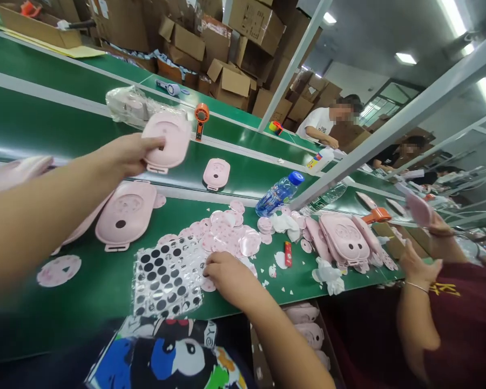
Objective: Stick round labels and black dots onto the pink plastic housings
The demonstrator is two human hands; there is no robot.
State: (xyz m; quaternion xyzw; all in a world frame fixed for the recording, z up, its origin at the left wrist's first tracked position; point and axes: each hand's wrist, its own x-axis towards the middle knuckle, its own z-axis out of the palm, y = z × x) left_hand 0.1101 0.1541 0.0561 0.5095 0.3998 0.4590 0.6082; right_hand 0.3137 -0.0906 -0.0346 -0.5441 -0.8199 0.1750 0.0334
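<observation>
Stretched out over the green conveyor, my left hand (135, 154) grips a pink plastic cover (172, 135) by its edge. My right hand (227, 275) is at the right edge of a clear sheet of black round stickers (166, 278), fingers curled together. Whatever they pinch, if anything, is too small to make out. Beside the sheet lies a heap of pink printed discs (227, 232). Another pink cover with a black dot (125, 213) rests on the table below my left forearm. One more small pink cover (216, 174) lies on the conveyor.
A blue-capped bottle (279, 192) and a stack of pink covers (342, 237) stand to the right. A red lighter (287, 254) lies near scattered paper scraps. An orange handheld fan (201, 120) sits beyond the conveyor. At right, a co-worker's hands (419, 265) are busy beside a metal post.
</observation>
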